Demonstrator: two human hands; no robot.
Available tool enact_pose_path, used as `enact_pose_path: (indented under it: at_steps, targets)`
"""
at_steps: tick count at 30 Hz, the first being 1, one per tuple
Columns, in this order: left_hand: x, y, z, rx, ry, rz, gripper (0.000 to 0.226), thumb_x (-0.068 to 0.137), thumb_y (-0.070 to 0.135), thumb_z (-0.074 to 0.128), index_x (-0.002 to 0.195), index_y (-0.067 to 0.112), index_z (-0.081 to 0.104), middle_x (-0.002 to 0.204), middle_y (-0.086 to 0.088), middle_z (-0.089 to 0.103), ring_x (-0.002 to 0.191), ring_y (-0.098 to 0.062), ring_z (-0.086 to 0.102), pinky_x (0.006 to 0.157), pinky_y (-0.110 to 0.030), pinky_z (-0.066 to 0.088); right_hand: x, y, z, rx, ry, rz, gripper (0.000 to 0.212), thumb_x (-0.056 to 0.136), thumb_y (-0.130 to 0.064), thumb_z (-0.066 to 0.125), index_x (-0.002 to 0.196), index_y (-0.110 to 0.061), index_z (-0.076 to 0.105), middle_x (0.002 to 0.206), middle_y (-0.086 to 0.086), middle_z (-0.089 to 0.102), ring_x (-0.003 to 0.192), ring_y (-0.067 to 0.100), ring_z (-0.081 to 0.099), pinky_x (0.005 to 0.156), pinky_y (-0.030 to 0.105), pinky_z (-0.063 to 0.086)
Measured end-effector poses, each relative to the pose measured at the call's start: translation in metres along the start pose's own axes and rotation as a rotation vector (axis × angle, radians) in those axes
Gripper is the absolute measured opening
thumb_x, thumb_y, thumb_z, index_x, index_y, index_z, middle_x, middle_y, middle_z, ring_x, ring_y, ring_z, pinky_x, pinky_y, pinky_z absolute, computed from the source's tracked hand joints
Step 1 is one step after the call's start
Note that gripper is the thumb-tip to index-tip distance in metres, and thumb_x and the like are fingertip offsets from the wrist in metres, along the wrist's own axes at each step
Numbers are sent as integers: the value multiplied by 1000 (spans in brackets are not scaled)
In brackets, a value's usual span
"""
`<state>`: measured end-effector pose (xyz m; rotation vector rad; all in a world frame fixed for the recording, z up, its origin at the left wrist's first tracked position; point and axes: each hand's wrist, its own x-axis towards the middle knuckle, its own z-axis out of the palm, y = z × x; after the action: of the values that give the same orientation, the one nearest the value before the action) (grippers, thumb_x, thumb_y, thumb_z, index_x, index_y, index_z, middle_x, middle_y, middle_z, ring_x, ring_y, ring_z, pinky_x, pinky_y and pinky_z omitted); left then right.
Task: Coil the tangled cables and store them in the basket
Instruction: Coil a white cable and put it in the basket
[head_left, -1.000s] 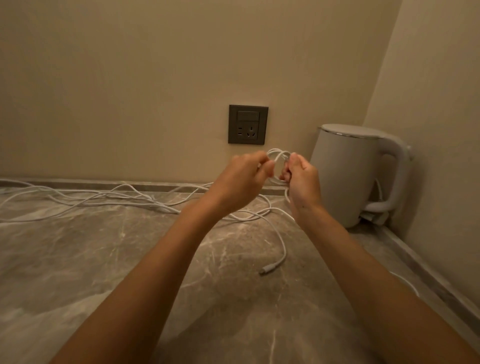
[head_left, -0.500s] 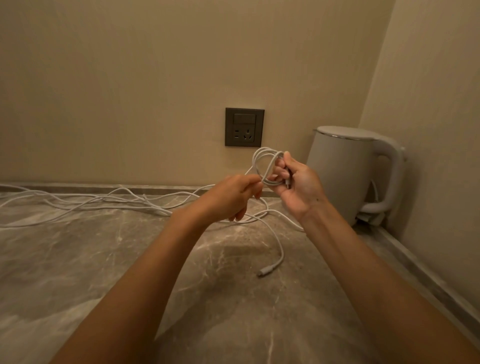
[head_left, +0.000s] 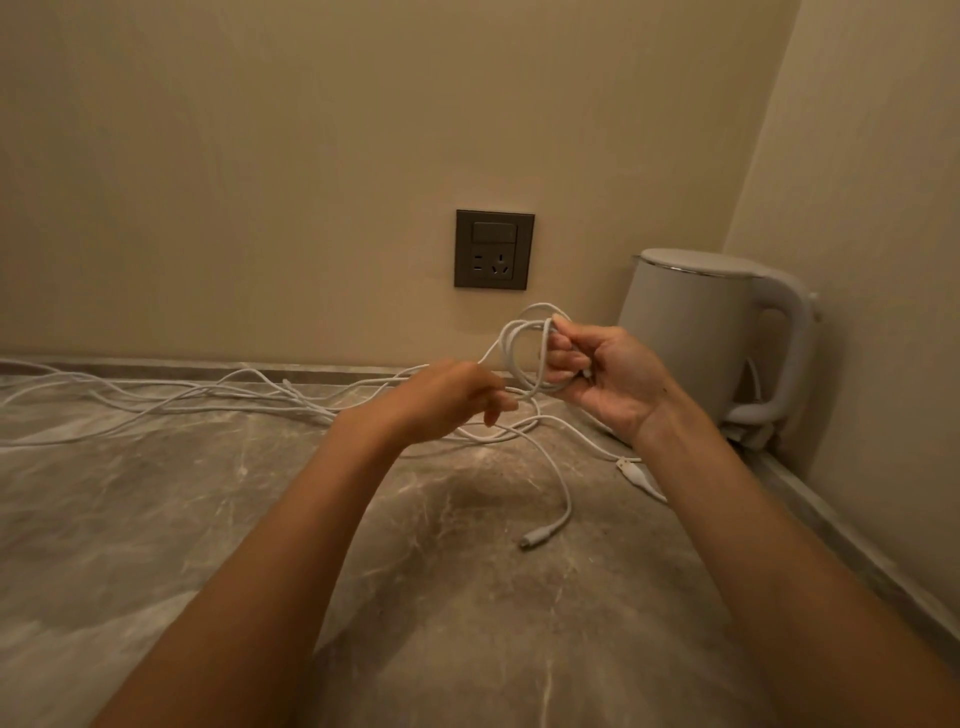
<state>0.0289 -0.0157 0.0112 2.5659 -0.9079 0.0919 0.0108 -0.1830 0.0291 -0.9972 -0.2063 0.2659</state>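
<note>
White cable coil (head_left: 509, 345) in right hand (head_left: 608, 376)

One head-worn wide-angle camera is looking forward and down over the counter (head_left: 182, 545), facing the back wall's socket (head_left: 493, 249) and the right-hand corner. It is sitting close: forearms are filling the lower frame, left hand (head_left: 447, 395) and right hand (head_left: 608, 379) appearing mid-frame.
</note>
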Motion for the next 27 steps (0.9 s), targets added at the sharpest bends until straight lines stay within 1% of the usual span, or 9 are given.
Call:
enact_pose_path:
  at_steps: [3, 7, 9, 14, 17, 21, 23, 25, 27]
  targets:
    - [0, -6, -2, 45, 88, 3, 21, 92, 21, 55, 83, 5, 66, 73, 2, 57, 67, -15, 52, 61, -27, 39, -5, -2, 4, -246, -74, 122, 34, 91, -15, 42, 58, -10, 46, 49, -4, 31, 38, 3, 28, 43, 14, 29]
    - [-4, -12, -11, 135, 265, -28, 18, 93, 15, 50, 81, 9, 63, 74, 0, 57, 69, -18, 50, 53, -22, 31, -7, 3, 11, -478, -87, 215, 32, 99, -11, 36, 68, -10, 43, 45, -8, 43, 36, 2, 28, 46, 13, 25]
    - [-4, -9, -12, 142, 313, -29, 19, 94, 15, 49, 85, 8, 65, 75, 0, 57, 67, -15, 49, 53, -20, 30, -4, 10, 14, -588, -22, 213, 32, 100, -11, 38, 69, -8, 46, 41, -10, 44, 35, 3, 28, 45, 13, 26]
    - [1, -2, -13, 121, 371, -44, 27, 96, 21, 45, 85, 7, 65, 77, -5, 60, 70, -21, 53, 64, -32, 42, 8, 27, 13, -771, 259, 58, 32, 98, -13, 47, 68, -5, 57, 44, -4, 43, 33, 3, 34, 48, 18, 38]
    - [2, 6, -11, 128, 427, -4, 29, 96, 23, 46, 86, 5, 66, 77, -10, 64, 69, -26, 56, 65, -37, 48, 12, 35, 16, -712, 395, -77, 32, 98, -12, 47, 68, -6, 58, 49, -3, 50, 31, 0, 39, 44, 16, 40]
    - [2, 18, -7, 56, 468, 76, 30, 97, 20, 42, 87, 1, 64, 79, -16, 66, 66, -28, 56, 64, -40, 47, 12, 33, 16, -567, 522, -209, 34, 97, -11, 47, 65, -7, 57, 40, -7, 47, 36, 3, 40, 40, 13, 37]
    - [2, 27, -6, -27, 449, 123, 30, 98, 17, 42, 84, 2, 64, 72, -9, 63, 60, -20, 53, 62, -33, 45, 12, 30, 14, -458, 557, -265, 35, 97, -11, 45, 64, -8, 58, 51, -1, 45, 43, 6, 39, 45, 15, 37]
    - [2, 32, -6, -101, 423, 136, 30, 98, 16, 42, 77, 7, 62, 60, 5, 52, 53, -7, 44, 54, -21, 36, 14, 25, 12, -294, 566, -323, 37, 98, -10, 44, 64, -8, 55, 56, 1, 42, 39, 3, 38, 49, 18, 35]
    - [2, 33, -5, -151, 376, 111, 33, 98, 17, 41, 70, 10, 58, 56, 8, 45, 52, -5, 39, 51, -19, 31, 15, 19, 9, -121, 581, -365, 36, 99, -9, 43, 65, -7, 53, 57, 2, 42, 32, 2, 36, 50, 20, 34]
